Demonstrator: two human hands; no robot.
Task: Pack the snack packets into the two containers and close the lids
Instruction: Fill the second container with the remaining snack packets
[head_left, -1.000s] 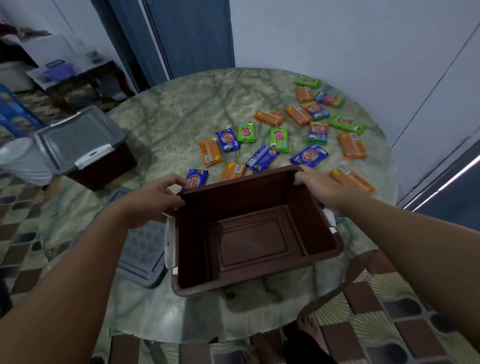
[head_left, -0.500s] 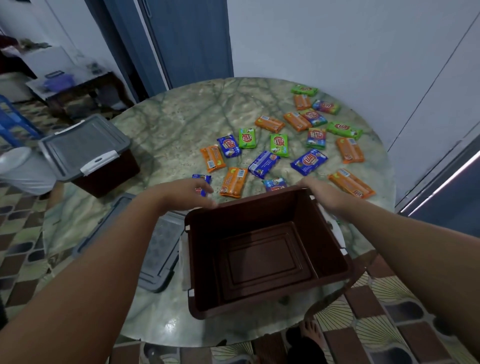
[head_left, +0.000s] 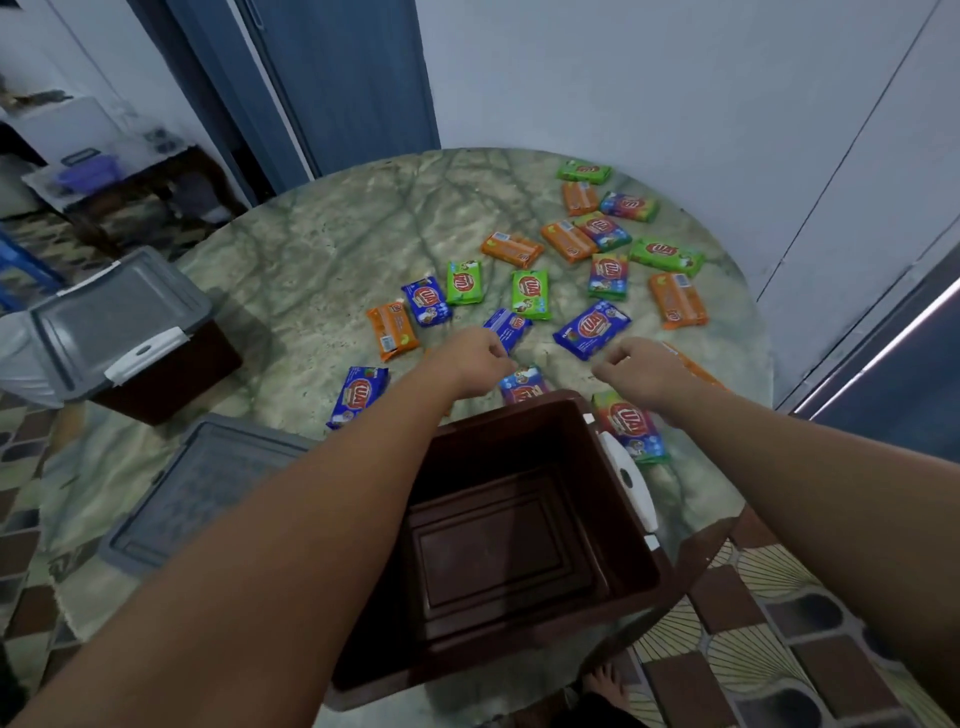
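Note:
An open, empty brown container stands at the table's near edge, with its grey lid flat on the table to its left. A second brown container sits at the far left under a grey lid. Several orange, green, blue and rainbow snack packets lie scattered beyond. My left hand reaches past the container's far rim. Its curled fingers come down on the near end of a blue packet and hide the contact. My right hand hovers loosely curled, holding nothing, partly covering an orange packet.
The round marble table stands against a white wall at the right and near a blue door behind it. A rainbow packet lies against the open container's white latch. A blue packet lies left of my forearm. Tiled floor surrounds the table.
Both hands have left the open container's rim and moved forward over the packets. The container now sits closer to the table's near edge.

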